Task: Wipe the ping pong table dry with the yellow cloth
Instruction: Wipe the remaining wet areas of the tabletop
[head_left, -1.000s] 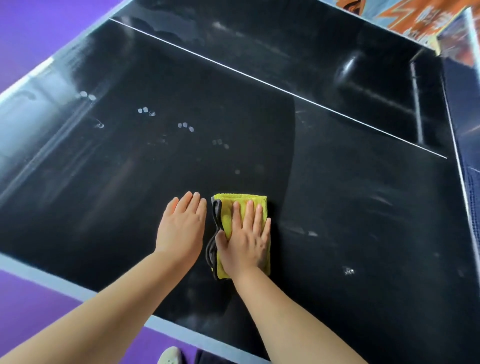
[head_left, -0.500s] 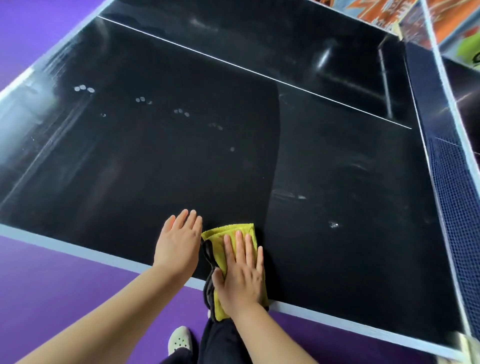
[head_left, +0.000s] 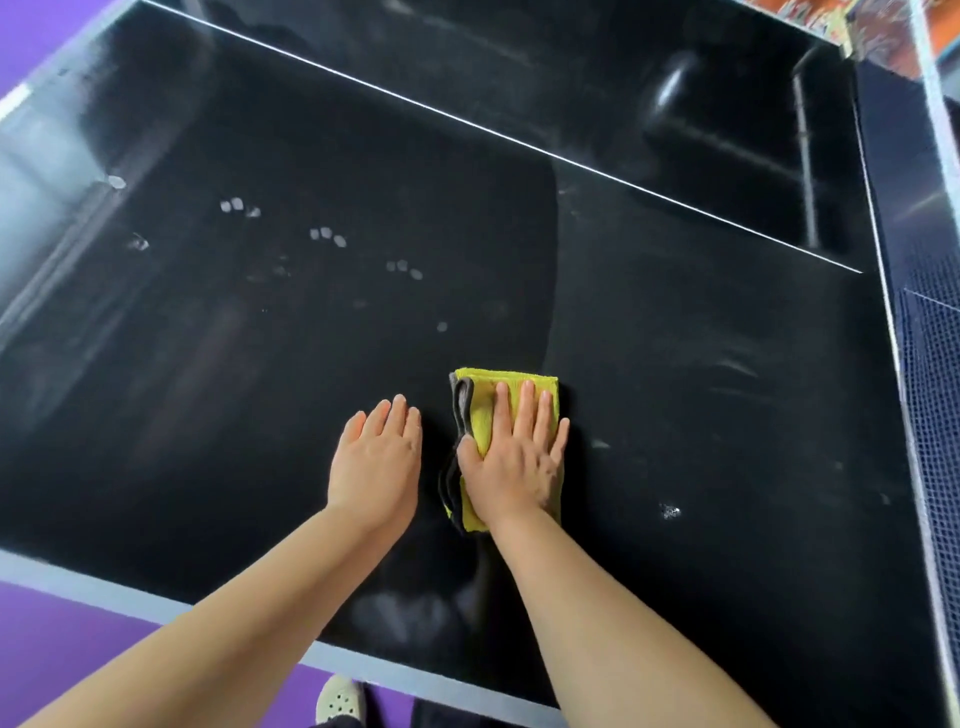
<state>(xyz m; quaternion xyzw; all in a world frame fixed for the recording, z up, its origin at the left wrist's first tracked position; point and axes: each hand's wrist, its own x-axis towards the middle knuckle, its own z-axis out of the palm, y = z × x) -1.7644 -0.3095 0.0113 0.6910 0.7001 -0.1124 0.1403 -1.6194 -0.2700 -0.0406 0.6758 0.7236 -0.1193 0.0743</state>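
Under right hand (head_left: 511, 467), cloth (head_left: 480, 415) half-hidden

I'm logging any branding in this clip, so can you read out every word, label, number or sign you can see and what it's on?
None can be read. The ping pong table shows only white lines, no lettering. The yellow cloth has no visible label. The orange graphics at top right are too cropped and blurred to read.

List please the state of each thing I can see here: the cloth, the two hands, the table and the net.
cloth: folded, flat on the table, under the right hand
right hand: open, palm pressing the cloth
left hand: open, flat on the bare table beside the cloth
table: dark top with droplets and smears
droplets: unwiped, left of the cloth
net: standing at the right edge
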